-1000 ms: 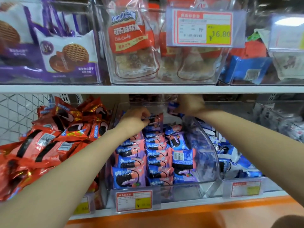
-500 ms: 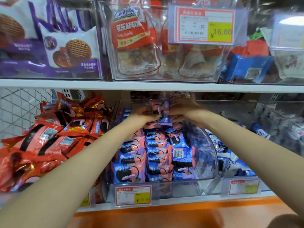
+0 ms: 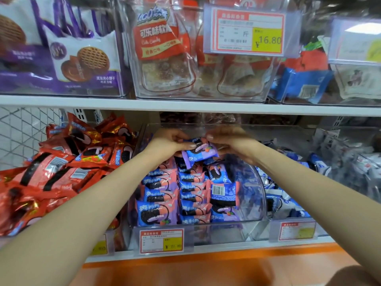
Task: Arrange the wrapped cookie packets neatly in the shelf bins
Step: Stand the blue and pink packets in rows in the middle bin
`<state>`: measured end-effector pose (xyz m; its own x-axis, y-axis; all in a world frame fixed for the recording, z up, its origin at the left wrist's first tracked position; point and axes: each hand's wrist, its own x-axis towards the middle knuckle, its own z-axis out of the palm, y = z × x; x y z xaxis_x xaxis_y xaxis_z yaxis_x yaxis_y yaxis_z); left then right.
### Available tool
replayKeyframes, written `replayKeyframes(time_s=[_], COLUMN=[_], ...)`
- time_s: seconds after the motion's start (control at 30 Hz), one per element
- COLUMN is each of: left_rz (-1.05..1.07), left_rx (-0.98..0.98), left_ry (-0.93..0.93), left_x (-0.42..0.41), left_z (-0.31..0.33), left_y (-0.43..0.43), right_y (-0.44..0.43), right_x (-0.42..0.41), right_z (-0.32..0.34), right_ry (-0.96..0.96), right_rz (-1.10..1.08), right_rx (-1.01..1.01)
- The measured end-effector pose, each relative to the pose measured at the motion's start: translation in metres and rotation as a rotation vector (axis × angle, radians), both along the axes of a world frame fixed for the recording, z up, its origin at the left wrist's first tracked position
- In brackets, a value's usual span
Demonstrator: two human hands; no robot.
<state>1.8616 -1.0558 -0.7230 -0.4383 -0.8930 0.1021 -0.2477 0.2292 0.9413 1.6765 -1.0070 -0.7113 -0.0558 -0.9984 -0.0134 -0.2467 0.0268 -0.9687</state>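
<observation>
A blue, pink and purple cookie packet [image 3: 201, 152] is held above the back of the clear middle bin [image 3: 255, 195] on the lower shelf. My left hand [image 3: 170, 142] pinches its left end with thumb and fingers. My right hand [image 3: 231, 141] grips its right end, thumb on top. Below it, several matching packets [image 3: 162, 195] lie in overlapping rows in the left and middle of the bin, with one barcode-side-up packet [image 3: 223, 190] to the right. The bin's right front part holds no packets.
A loose heap of red cookie packets [image 3: 61, 170] fills the space to the left. Blue-and-white packets [image 3: 282, 201] sit in the bin to the right. The upper shelf edge [image 3: 185, 105] runs just above my hands, carrying bins of purple biscuit bags and candy bags. Price tags hang along the front.
Both hands came together at the back of the bin, lifted one packet clear of the rows, and now hold it flatter between them.
</observation>
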Motion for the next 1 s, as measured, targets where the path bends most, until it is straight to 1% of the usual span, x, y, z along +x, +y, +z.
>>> replayKeyframes(time_s=[0.1, 0.17, 0.3, 0.43, 0.5, 0.53, 0.6, 0.67, 0.73, 0.77, 0.83, 0.87, 0.93, 1.0], left_rz=[0.035, 0.054, 0.069, 0.022, -0.021, -0.063, -0.141, -0.126, -0.056, -0.037, -0.042, -0.061, -0.097, -0.136], left_rx=[0.042, 0.058, 0.022, 0.026, -0.002, -0.029, -0.108, -0.234, -0.357, -0.395, -0.444, -0.462, -0.45, -0.413], left_ry=[-0.024, -0.04, -0.089, -0.106, -0.131, -0.162, -0.322, -0.494, -0.583, -0.623, -0.723, -0.783, -0.876, -0.904], left_x=[0.003, 0.005, 0.006, 0.01, 0.009, 0.008, 0.004, 0.002, 0.003, 0.003, 0.002, 0.0, -0.008, -0.016], left_z=[0.001, 0.0, 0.0, 0.009, 0.012, 0.012, 0.01, 0.008, 0.005, 0.004, 0.001, 0.001, 0.0, -0.001], left_y=[-0.002, -0.006, -0.011, -0.011, -0.009, -0.008, -0.005, -0.003, -0.005, -0.007, -0.011, -0.015, -0.025, -0.034], right_y=[0.0, -0.001, 0.0, 0.002, 0.002, 0.002, 0.003, 0.003, 0.006, 0.009, 0.018, 0.024, 0.036, 0.046], right_x=[-0.001, -0.003, -0.002, 0.0, 0.001, 0.003, 0.006, 0.006, 0.0, -0.004, -0.015, -0.021, -0.032, -0.039], right_z=[0.001, 0.001, 0.002, 0.005, 0.006, 0.007, 0.006, 0.006, 0.008, 0.01, 0.013, 0.013, 0.012, 0.012], right_ry=[-0.057, -0.043, 0.021, -0.029, -0.005, 0.028, 0.076, 0.125, 0.285, 0.373, 0.479, 0.501, 0.451, 0.423], right_rz=[-0.055, -0.075, -0.127, -0.12, -0.099, -0.085, -0.081, -0.086, -0.106, -0.129, -0.196, -0.234, -0.3, -0.337], right_rx=[-0.043, -0.061, -0.091, -0.1, -0.099, -0.094, -0.081, -0.086, -0.142, -0.187, -0.285, -0.331, -0.378, -0.382])
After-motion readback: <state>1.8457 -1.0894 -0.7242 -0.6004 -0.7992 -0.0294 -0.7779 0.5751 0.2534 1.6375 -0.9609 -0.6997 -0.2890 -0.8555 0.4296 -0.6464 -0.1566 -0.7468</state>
